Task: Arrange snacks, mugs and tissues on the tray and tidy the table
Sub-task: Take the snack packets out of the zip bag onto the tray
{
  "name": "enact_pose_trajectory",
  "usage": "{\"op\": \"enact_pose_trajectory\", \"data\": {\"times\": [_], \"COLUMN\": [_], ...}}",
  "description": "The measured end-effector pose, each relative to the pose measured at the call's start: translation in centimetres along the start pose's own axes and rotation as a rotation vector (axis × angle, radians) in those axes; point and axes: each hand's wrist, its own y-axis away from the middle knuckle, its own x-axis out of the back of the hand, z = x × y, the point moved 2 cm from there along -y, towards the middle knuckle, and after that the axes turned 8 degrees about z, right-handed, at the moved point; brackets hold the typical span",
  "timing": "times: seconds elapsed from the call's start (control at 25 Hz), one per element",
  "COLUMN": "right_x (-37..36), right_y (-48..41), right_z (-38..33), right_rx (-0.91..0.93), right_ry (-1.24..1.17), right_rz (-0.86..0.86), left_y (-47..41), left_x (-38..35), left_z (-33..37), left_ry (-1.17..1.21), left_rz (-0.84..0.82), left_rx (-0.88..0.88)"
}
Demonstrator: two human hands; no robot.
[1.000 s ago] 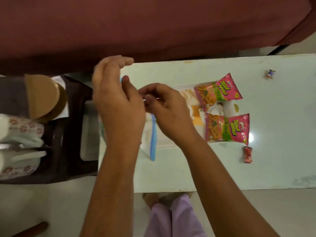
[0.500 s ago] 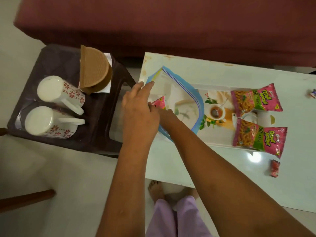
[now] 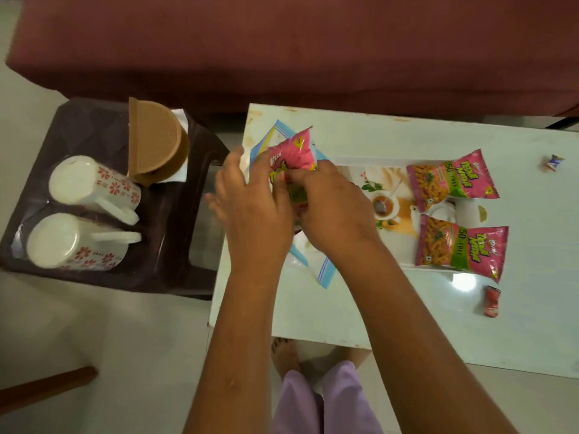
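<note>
At nine o'clock on the white tabletop, both hands work a pink snack packet out of a clear zip bag with blue edging. Right hand has its fingers closed on the packet's lower half; left hand seems to steady the bag's mouth, though whether its fingers pinch the plastic cannot be told. Most of the packet stands clear of the bag, pointing to twelve o'clock. At three o'clock, two matching packets lie side by side on the printed tray, with two small wrapped sweets loose beyond. Two flowered mugs and a brown holder with tissues wait on a dark stool at nine o'clock. Done well, the step likely means holding the bag flat while drawing the packet straight out, then laying it beside the other two.
</note>
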Motion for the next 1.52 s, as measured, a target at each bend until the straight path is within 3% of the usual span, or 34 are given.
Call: {"op": "enact_pose_trajectory", "data": {"times": [0.08, 0.16, 0.28, 0.4, 0.52, 0.64, 0.76, 0.92, 1.32, 1.52], "right_x": [3.9, 7.0, 8.3, 5.2, 0.8, -2.6, -4.5, -5.0, -4.0, -3.2], "right_y": [1.2, 2.1, 3.5, 4.7, 5.9, 6.2, 5.4, 3.8, 3.5, 4.6], "right_z": [1.9, 4.9, 10.5, 15.0, 18.6, 21.2, 23.5, 25.5, 25.7, 26.1], "right_rx": [-0.058, -0.150, -0.293, -0.527, -0.713, -0.835, -0.888, -0.902, -0.932, -0.937], "right_ry": [-0.226, -0.604, -0.996, -1.195, -1.360, -1.290, -1.181, -0.930, -0.519, -0.089], "right_rz": [0.057, 0.156, 0.472, 0.708, 0.812, 0.890, 0.926, 0.895, 0.684, 0.458], "left_y": [0.2, 0.8, 2.4, 3.7, 5.3, 7.2, 8.0, 7.1, 6.9, 7.1], "left_x": [0.1, 0.1, -1.1, -4.5, -10.2, -15.9, -20.1, -24.1, -26.9, -27.3], "left_z": [1.6, 3.9, 7.9, 11.6, 13.9, 14.1, 13.1, 12.3, 11.5, 11.1], "left_ry": [0.047, 0.122, 0.307, 0.487, 0.338, 0.179, 0.208, 0.236, 0.351, 0.414], "left_rz": [0.080, 0.154, 0.156, -0.113, -0.446, -0.605, -0.723, -0.708, -0.739, -0.712], "left_rx": [0.004, -0.041, -0.108, -0.087, -0.074, -0.132, -0.084, -0.101, -0.012, 0.037]}}
